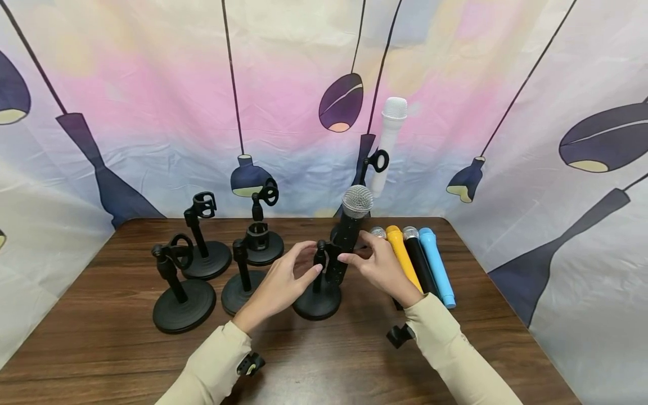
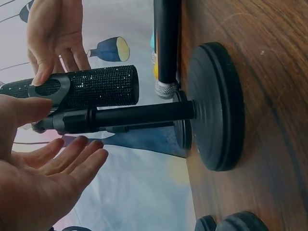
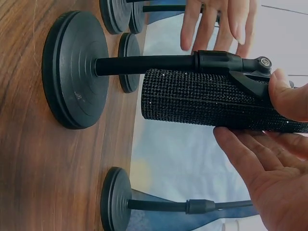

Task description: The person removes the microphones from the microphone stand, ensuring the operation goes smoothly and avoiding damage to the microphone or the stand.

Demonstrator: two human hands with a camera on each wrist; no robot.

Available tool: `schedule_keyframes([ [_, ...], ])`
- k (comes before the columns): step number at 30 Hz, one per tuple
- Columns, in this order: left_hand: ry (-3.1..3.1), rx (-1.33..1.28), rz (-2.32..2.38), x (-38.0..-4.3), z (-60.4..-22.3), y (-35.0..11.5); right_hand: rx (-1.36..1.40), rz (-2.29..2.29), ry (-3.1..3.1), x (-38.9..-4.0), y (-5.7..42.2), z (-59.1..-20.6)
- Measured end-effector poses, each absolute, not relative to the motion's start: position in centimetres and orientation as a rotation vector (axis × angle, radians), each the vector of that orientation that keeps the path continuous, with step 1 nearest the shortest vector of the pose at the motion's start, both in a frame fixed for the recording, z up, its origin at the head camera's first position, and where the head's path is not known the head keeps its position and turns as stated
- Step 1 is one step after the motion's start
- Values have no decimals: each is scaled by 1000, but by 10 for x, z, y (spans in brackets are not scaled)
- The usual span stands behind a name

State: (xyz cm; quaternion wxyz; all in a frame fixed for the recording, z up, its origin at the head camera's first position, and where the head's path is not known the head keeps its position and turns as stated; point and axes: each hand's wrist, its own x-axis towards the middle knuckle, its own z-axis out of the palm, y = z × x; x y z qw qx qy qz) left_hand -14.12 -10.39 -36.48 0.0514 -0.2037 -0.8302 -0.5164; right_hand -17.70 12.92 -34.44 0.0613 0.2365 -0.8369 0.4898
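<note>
A black microphone (image 1: 346, 236) studded with sparkling stones, with a silver mesh head, sits slightly tilted in the clip of a black desktop stand (image 1: 317, 304). My right hand (image 1: 379, 264) holds the microphone's body, thumb by the clip (image 3: 252, 86) and fingers on the far side, as the right wrist view shows. My left hand (image 1: 286, 278) is on the stand's other side; its thumb lies near the clip joint. Its fingers (image 2: 72, 161) extend loosely, apart from the pole. The microphone's lower end (image 2: 130, 85) hangs beside the pole, above the round base (image 3: 74, 70).
Several black stands with clips, one of them a front-left stand (image 1: 184, 304), occupy the left side. Behind, a white microphone (image 1: 388, 140) rises in another stand. To the right lie a yellow microphone (image 1: 405, 256), a black one (image 1: 422, 261) and a blue one (image 1: 437, 270).
</note>
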Motion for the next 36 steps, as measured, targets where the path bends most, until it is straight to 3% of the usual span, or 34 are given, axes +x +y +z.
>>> schedule_keyframes([
  [24, -2473, -557, -1515, -147, -367, -102, 802, 1695, -2418, -169, 116, -352],
  [36, -2492, -618, -1484, -150, -367, -104, 943, 1769, -2400, -182, 124, -354],
])
